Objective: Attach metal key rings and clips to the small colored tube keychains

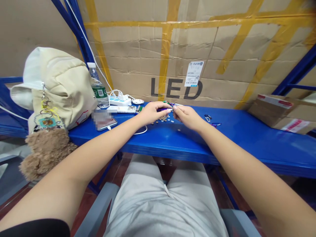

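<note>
Over the blue table (pixel 237 141), my left hand (pixel 153 113) is closed around a small purple item (pixel 163 109) whose kind I cannot make out. My right hand (pixel 187 116) meets it fingertip to fingertip, thumb and forefinger pinched at the item's right end. Just beneath the hands lies a scatter of small round coin-like discs (pixel 163 118), partly hidden by the fingers. Several small colourful pieces (pixel 169 103) show behind the fingertips. To the right of my right hand lie a dark metal clip (pixel 208 117) and a blue-purple one (pixel 216 124), both apart from it.
Left on the table are a cream bag (pixel 64 85) with a plush charm, a water bottle (pixel 100 89), a power strip (pixel 119 99) and phones (pixel 123 109) with white cables. A large LED carton (pixel 138 49) stands behind; a smaller box (pixel 281 113) sits at right.
</note>
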The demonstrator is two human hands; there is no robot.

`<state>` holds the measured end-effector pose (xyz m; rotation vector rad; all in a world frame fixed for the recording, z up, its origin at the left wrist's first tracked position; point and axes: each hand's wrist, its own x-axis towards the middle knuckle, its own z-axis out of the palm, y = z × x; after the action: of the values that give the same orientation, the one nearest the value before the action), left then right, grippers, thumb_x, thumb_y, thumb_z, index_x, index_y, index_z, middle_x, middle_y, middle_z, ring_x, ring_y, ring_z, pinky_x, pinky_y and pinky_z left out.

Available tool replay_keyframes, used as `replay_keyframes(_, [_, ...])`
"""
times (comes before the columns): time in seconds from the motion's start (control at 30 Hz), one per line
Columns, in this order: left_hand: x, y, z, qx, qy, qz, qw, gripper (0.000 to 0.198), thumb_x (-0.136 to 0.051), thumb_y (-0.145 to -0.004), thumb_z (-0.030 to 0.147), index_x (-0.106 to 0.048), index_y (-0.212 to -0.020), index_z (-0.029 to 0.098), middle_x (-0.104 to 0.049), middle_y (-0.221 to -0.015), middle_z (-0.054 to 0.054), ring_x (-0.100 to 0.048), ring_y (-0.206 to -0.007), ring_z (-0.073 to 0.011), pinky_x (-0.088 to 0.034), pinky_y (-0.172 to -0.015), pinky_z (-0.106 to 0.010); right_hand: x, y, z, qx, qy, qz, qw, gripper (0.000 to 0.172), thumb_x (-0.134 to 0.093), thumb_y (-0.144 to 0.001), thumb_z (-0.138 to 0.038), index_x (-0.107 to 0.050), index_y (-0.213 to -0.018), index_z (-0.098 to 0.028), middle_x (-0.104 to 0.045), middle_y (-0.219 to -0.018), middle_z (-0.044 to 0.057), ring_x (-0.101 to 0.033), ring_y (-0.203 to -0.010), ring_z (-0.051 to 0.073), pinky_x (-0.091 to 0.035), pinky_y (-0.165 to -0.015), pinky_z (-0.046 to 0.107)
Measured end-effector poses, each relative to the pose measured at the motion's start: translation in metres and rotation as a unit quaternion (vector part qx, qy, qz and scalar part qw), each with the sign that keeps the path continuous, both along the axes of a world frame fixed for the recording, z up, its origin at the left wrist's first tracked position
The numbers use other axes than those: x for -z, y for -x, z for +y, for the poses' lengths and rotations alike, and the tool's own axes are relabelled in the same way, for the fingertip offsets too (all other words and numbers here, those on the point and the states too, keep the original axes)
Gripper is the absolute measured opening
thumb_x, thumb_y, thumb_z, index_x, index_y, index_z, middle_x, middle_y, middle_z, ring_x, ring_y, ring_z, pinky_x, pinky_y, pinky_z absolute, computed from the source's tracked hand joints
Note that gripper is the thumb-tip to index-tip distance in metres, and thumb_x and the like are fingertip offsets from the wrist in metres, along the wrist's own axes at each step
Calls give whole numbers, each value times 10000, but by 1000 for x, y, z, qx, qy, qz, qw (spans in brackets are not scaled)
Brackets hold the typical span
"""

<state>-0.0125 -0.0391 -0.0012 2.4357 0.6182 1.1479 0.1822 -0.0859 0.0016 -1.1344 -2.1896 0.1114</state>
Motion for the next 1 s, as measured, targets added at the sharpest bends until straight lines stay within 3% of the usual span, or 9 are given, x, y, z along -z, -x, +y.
replay_keyframes(0.13, [1, 1, 4, 40, 140, -15, 989, 425, -618, -821, 483, -704, -1077, 155, -712, -1030, -87, -640, -899, -176, -485, -858, -340, -5, -6, -2, 73, -129, -142, 979, 292, -376, -960, -366, -578, -878, -172, -670, -872, 96, -575, -753, 197, -331, -639, 278])
replay_keyframes(0.3, [3, 4, 4, 50, 184, 2, 982, 474, -652, -779, 524, -710, -1063, 149, -711, -1020, -95, -636, -897, -186, -478, -873, -362, -4, -5, -3, 108, -147, -256, 949, 249, -386, -951, -284, -598, -888, -170, -676, -855, 109, -575, -737, 205, -289, -608, 283])
replay_keyframes(0.47, [0, 7, 3, 20, 109, 36, 993, 461, -660, -770, 521, -724, -1047, 158, -711, -1085, -90, -635, -1002, -225, -454, -953, -378, 0, -2, -1, 49, -78, -155, 983, 392, -267, -994, -377, -558, -816, -185, -648, -793, 72, -549, -690, 177, -331, -631, 269])
replay_keyframes(0.6, [0, 5, 4, 25, 114, 28, 993, 450, -606, -817, 518, -707, -1083, 168, -709, -1100, -87, -643, -991, -209, -474, -931, -363, -1, 2, -1, 61, -74, -98, 991, 325, -333, -971, -376, -521, -778, -194, -631, -804, 80, -541, -710, 187, -341, -643, 284])
replay_keyframes(0.7, [0, 3, 1, 6, 33, 29, 999, 393, -622, -812, 467, -718, -1054, 172, -717, -1068, -83, -642, -990, -203, -467, -938, -343, -1, 6, 0, 7, 64, 25, 998, 368, -291, -978, -398, -454, -707, -210, -537, -627, 23, -483, -576, 156, -347, -582, 273])
replay_keyframes(0.77, [-2, 2, -2, -10, -29, 26, 999, 356, -637, -801, 436, -729, -1025, 176, -719, -1056, -81, -635, -1002, -203, -456, -947, -329, -1, 6, 1, -41, 171, 93, 980, 410, -228, -985, -438, -431, -706, -218, -455, -544, -16, -419, -490, 136, -334, -528, 262])
replay_keyframes(0.8, [-3, 2, -3, -16, -37, 24, 999, 351, -632, -805, 433, -730, -1021, 174, -719, -1052, -82, -635, -997, -202, -457, -942, -326, -1, 5, 1, -47, 183, 104, 977, 415, -220, -985, -449, -433, -715, -217, -446, -538, -21, -410, -481, 133, -328, -520, 260])
replay_keyframes(0.9, [-5, 2, -3, -25, 37, 22, 999, 403, -601, -826, 474, -717, -1044, 155, -725, -1009, -85, -650, -924, -196, -482, -889, -331, -2, 1, 1, 13, 48, 40, 998, 359, -311, -971, -448, -492, -784, -200, -566, -669, 26, -496, -601, 157, -334, -578, 265])
replay_keyframes(1.0, [-4, 4, 0, -4, 132, 27, 991, 455, -622, -805, 512, -709, -1056, 143, -726, -993, -87, -652, -882, -189, -498, -855, -338, -5, -3, -2, 76, -80, -106, 988, 281, -353, -972, -374, -549, -888, -192, -658, -864, 84, -568, -756, 198, -318, -629, 276])
